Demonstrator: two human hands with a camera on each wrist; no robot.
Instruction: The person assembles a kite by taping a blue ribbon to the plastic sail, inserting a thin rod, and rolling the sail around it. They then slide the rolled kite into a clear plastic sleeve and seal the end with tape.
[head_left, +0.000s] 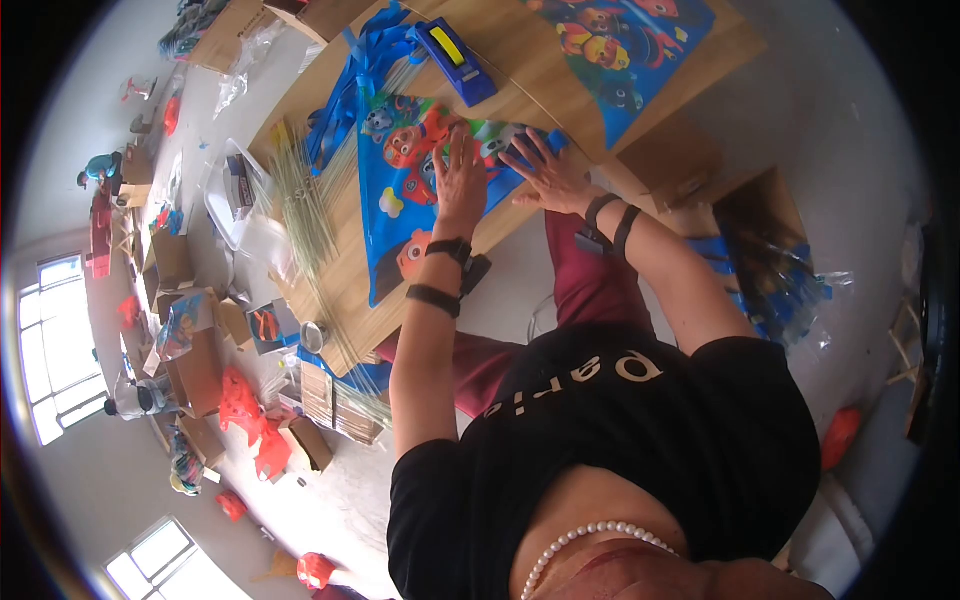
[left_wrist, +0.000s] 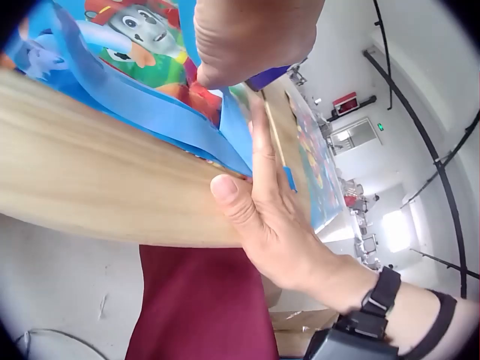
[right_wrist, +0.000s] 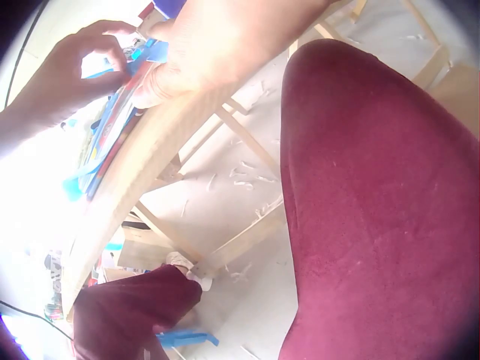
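Observation:
A blue triangular sheet printed with cartoon characters (head_left: 385,215) lies on the wooden table (head_left: 350,315). On its printed side rests the left hand (head_left: 460,185), fingers extended in the head view; the left wrist view shows only its near part (left_wrist: 255,34). The right hand (head_left: 552,178) touches the sheet's right end with fingers spread, and its thumb lies over the table edge in the left wrist view. A blue band (left_wrist: 150,112) runs along the sheet's near edge. How the left fingertips meet the sheet is partly hidden.
A blue dispenser with a yellow roll (head_left: 455,62), blue strips (head_left: 365,75) and thin rods (head_left: 305,215) lie beyond and left of the sheet. Another printed sheet (head_left: 625,60) is at upper right. Open cartons (head_left: 765,240) stand right; boxes and red bags (head_left: 240,400) cover the left floor.

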